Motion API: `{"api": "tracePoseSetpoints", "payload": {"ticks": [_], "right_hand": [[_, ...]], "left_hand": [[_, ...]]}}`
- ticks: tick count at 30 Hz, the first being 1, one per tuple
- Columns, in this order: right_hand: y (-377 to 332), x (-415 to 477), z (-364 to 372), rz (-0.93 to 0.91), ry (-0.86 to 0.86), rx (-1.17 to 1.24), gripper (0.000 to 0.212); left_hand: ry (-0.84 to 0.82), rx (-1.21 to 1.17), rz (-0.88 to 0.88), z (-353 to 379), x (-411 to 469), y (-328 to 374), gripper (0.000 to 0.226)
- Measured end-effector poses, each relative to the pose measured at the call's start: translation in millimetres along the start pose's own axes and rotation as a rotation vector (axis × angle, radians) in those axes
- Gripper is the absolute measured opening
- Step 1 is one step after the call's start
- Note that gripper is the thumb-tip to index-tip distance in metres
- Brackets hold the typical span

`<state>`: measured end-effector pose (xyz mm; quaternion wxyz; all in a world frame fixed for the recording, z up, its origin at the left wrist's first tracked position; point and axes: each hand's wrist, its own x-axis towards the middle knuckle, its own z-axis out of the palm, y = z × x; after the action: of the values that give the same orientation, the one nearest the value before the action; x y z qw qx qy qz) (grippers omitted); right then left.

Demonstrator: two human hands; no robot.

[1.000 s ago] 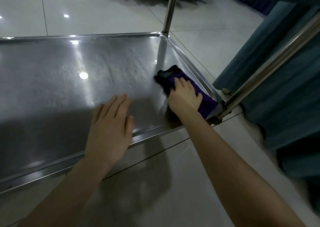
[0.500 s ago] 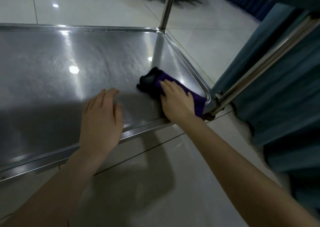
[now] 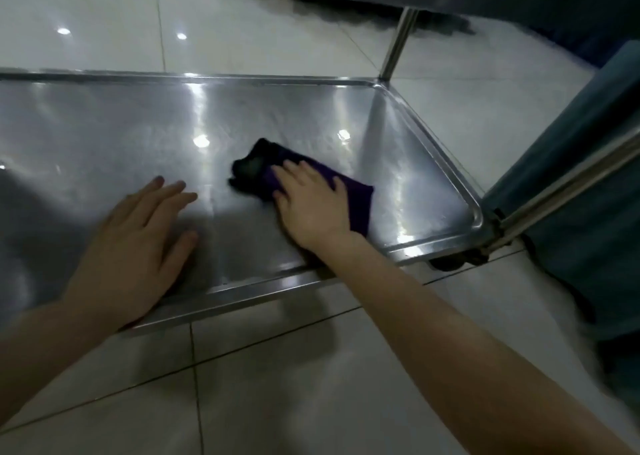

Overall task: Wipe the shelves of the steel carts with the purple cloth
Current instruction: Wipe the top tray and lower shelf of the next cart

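The right hand [image 3: 311, 205], fingers flat, has pushed the cloth [image 3: 356, 200] from the 4 o'clock corner of the shelf [image 3: 104, 135] toward centre, so that corner is probably wiped. The left hand [image 3: 138, 246] lies flat and empty.

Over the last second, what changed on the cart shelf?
The right hand, pressing flat on the purple cloth, slid it left across the shelf, from beside the right rim toward the middle. Nothing was gripped or let go. The left hand stayed flat on the shelf near the front edge.
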<state>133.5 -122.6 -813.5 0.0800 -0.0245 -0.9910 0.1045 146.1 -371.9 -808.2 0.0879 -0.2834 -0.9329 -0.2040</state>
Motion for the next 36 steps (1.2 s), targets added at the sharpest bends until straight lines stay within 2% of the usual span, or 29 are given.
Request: {"api": "tracePoseSetpoints", "payload": {"ticks": [3,5,7,10,12,14,17,19,20,21,22,25,26,27,32,34,36], "right_hand": [[-48.0,-11.3,12.9,-0.33,-0.13,0.047,0.046],[-32.3,2.0,2.0,-0.355,-0.151,0.038,0.046],[2.3,14.1,-8.0,-0.159,-0.089,-0.016,0.046],[40.7,21.2,-22.2,0.311,0.002,-0.025,0.046],[22.1,27.3,-17.2,0.398,-0.029,-0.038,0.048],[-17.8,26.3,-4.5,0.219,-0.048,-0.049,0.047],[-75.8,6.8,18.6,-0.207,-0.065,-0.025,0.044],[-75.3,1.7,13.7,-0.44,-0.153,-0.029,0.046],[-60.7,6.0,7.1,-0.478,-0.165,-0.047,0.046],[-40.4,10.5,0.9,-0.42,-0.151,-0.06,0.046],[-17.3,14.3,-5.1,-0.283,-0.117,-0.07,0.046],[28.3,8.8,-22.2,0.264,-0.003,-0.042,0.046],[24.7,6.7,-21.5,0.34,0.007,-0.044,0.045],[14.1,4.4,-17.9,0.333,-0.001,-0.051,0.045],[-78.7,-28.9,10.1,-0.233,-0.113,-0.057,0.045],[-93.3,-35.3,14.6,-0.355,-0.145,-0.015,0.045],[-78.9,-28.0,4.7,-0.393,-0.18,0.015,0.046]], "left_hand": [[0.029,-0.016,-0.099,-11.4,-15.6,-20.6,0.06],[0.003,-0.011,-0.103,-20.8,-32.9,-38.2,0.06],[-0.021,0.039,-0.093,-29.7,-50.1,-53.0,0.061],[-0.002,0.052,-0.183,-34.0,-58.8,-55.3,0.066],[-0.007,0.081,-0.205,-33.3,-57.2,-51.8,0.066],[-0.018,0.077,-0.214,-32.9,-55.6,-50.3,0.065],[-0.024,0.03,-0.263,-32.9,-56.5,-53.1,0.065],[-0.024,0.031,-0.257,-32.1,-57.4,-54.3,0.064],[-0.019,0.036,-0.251,-31.8,-57.9,-54.6,0.064],[-0.008,0.041,-0.249,-31.5,-57.9,-55.3,0.064],[0.006,0.043,-0.254,-31.6,-57.8,-55.6,0.063],[0.013,0.068,-0.271,-28.8,-57.8,-54.7,0.064],[0.005,0.088,-0.267,-27.8,-57.7,-54.2,0.064],[-0.002,0.097,-0.258,-27.7,-56.8,-54.3,0.064],[0.021,0.023,-0.262,-28.6,-58.1,-58.5,0.06],[0.042,-0.066,-0.272,-31.4,-57.2,-56.7,0.062],[0.07,-0.119,-0.265,-40.3,-57.5,-60.0,0.056]]}}
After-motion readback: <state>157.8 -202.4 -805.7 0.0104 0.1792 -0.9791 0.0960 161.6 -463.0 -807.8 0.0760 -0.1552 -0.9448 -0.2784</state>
